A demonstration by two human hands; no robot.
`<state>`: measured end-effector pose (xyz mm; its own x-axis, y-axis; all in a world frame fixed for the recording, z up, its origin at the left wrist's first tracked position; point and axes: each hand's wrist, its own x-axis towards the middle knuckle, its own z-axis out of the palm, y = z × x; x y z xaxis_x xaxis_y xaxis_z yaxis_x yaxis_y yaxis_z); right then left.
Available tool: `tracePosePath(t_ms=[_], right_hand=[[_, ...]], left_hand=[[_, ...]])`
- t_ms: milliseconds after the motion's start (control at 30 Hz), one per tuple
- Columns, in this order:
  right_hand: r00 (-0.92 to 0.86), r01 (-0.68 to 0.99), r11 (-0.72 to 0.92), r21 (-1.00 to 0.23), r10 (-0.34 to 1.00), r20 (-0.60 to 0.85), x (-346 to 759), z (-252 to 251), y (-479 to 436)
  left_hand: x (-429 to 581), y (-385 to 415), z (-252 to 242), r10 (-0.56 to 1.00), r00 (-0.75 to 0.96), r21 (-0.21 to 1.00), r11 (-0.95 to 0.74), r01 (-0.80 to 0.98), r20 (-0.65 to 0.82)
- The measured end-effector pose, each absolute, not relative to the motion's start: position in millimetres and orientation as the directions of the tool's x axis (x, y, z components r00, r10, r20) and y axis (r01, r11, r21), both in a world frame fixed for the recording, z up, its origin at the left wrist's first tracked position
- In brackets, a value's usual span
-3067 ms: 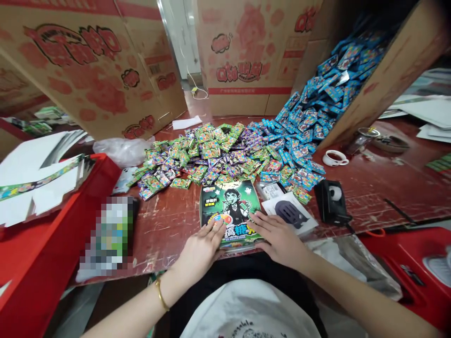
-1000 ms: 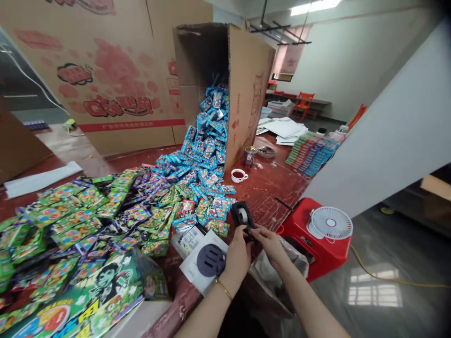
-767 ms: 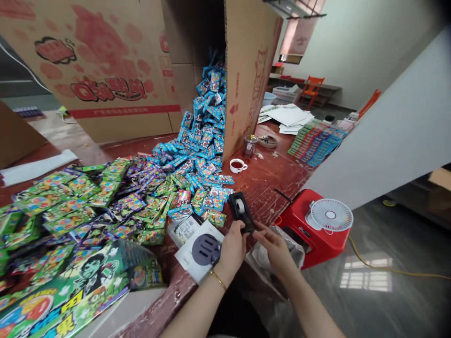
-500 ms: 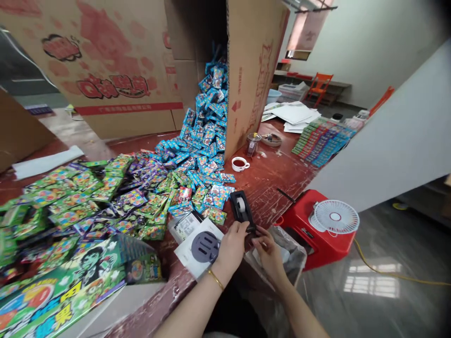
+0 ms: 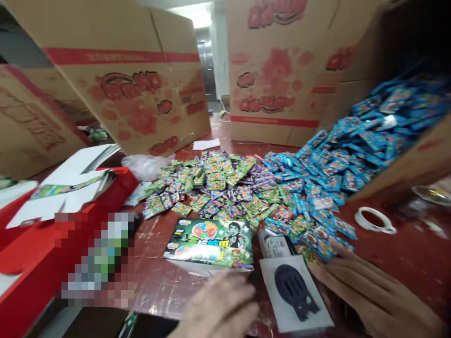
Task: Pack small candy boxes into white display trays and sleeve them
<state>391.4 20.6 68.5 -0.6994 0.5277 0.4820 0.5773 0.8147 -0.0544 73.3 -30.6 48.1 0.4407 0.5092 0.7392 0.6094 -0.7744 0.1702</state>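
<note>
Green-and-black glossy printed cardboard box (image 5: 211,241), lying flat at the lower centre of the frame. Thin card suggests a light, moderately stiff body that would dent if squeezed hard and may slip under the fingers; opposite side edges should offer the surest hold. The left hand (image 5: 221,305), blurred, is just below the box, fingers loosely bent; the right hand (image 5: 380,291), at lower right, has its fingers extended. Whether either grips anything cannot be told. The worn red-brown tabletop (image 5: 155,267) carries heaped green, purple and blue small packets (image 5: 225,188). Large brown cardboard cartons (image 5: 275,84) stand behind; a brightly lit doorway shows at upper centre.
</note>
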Motion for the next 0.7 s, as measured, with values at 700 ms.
tracePosePath(t_ms=[700], right_hand=[[-0.923,0.307,0.879,-0.365,0.368,0.110,162,139,73]], left_hand=[[-24,-23,36,0.709,0.332,0.314,-0.615,0.723,0.623]])
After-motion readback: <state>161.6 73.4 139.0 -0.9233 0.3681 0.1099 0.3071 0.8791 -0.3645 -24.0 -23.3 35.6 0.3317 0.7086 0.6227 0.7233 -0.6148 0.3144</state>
